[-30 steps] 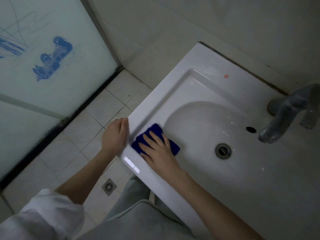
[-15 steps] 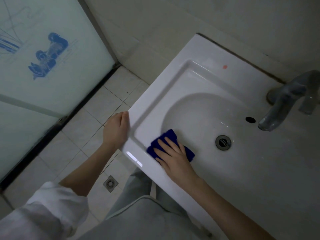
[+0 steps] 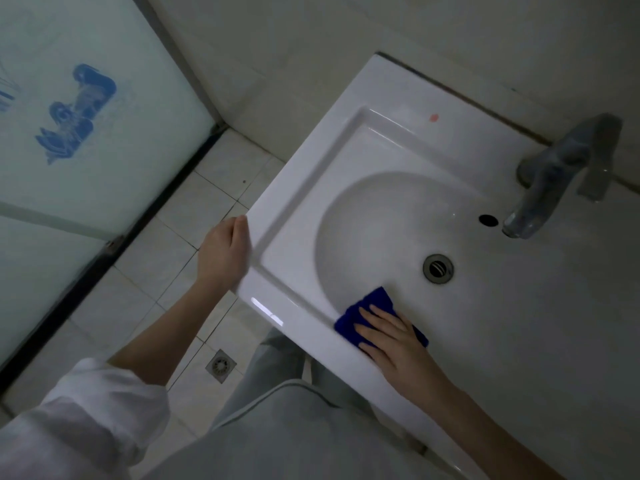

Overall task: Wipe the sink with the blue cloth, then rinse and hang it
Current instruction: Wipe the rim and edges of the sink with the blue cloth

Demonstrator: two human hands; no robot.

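Note:
A white ceramic sink [image 3: 349, 161] fills the right half of the head view. My right hand [image 3: 391, 337] lies flat, fingers spread, pressing the folded blue cloth [image 3: 375, 303] against the near inner slope of the basin, just left of and below the metal drain [image 3: 438, 268]. Part of the cloth is hidden under my palm. My left hand [image 3: 223, 252] grips the sink's left outer edge, fingers curled around it.
A grey metal faucet [image 3: 550, 188] stands at the back right, its spout over the overflow hole [image 3: 488, 220]. A small pink spot [image 3: 433, 117] marks the back ledge. Left are a tiled floor with a drain grate [image 3: 220, 366] and a frosted glass door [image 3: 86, 109].
My right hand has slid the blue cloth along the near side of the basin, from the left corner toward the drain. My left hand stays on the sink's left edge.

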